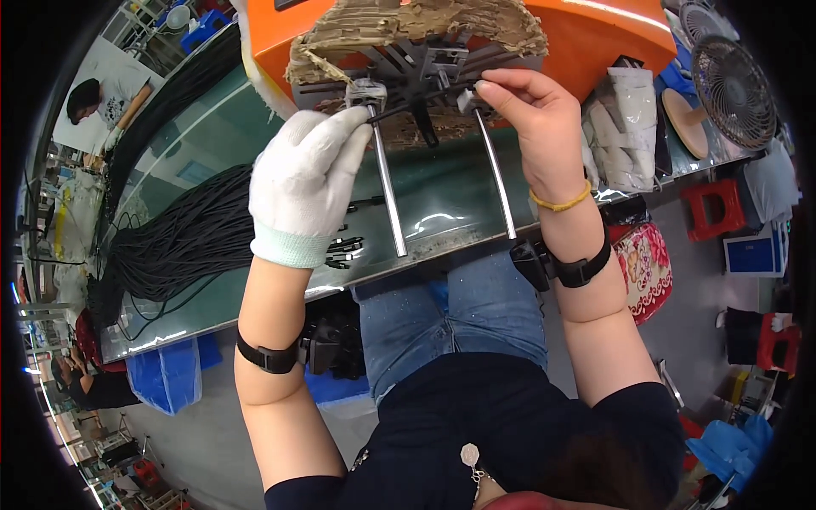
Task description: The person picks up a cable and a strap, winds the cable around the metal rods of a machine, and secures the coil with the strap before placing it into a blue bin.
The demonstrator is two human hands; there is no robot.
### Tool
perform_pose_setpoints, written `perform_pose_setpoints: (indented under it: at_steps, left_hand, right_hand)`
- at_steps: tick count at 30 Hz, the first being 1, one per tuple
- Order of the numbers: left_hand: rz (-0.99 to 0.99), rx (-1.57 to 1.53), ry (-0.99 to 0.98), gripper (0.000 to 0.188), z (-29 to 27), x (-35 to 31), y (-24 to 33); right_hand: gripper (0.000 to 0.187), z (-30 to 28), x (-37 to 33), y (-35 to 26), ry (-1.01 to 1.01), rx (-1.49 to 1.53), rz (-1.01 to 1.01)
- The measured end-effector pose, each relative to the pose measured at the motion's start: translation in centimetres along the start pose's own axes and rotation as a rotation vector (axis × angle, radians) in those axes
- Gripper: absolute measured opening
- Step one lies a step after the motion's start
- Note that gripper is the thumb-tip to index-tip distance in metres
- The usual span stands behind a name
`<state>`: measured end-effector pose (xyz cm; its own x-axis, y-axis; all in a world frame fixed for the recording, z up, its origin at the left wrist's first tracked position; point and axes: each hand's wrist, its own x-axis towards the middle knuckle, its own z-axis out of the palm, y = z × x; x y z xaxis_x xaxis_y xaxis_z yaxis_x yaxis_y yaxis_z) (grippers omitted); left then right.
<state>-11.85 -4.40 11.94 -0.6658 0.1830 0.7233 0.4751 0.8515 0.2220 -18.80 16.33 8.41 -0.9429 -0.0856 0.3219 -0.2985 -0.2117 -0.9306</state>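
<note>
My left hand (299, 183), in a white knit glove with a pale green cuff, pinches one end of a short stretch of thin black cable (406, 107). The bare fingertips of my right hand (544, 115) close on the same cable farther right. Between them it runs nearly straight, rising a little to the right, in front of an orange machine (599, 47). Two metal rods, a left one (388, 189) and a right one (496, 174), stick out from the machine toward me. A black strip-like piece (424, 124) hangs between the rods, just below the cable.
Layered brown padding (416, 24) covers the machine's front. A large bundle of black cables (191, 234) lies on the green tabletop (442, 212) at left. A wrapped block (627, 127) and a fan (733, 92) stand at right. Another person (106, 100) works at far left.
</note>
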Motion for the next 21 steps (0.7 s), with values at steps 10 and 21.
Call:
perform_pose_setpoints:
  at_steps: [10, 21]
  left_hand:
    - [-0.204, 0.070, -0.074, 0.018, -4.6, -5.3, -3.8]
    - [0.058, 0.126, -0.028, 0.026, -5.9, -5.3, -3.8]
  right_hand:
    - [0.012, -1.0, -0.6, -2.1, -0.110, -0.615, -0.413]
    - [0.010, -5.3, -3.6, -1.9, 0.127, -0.169, -0.416]
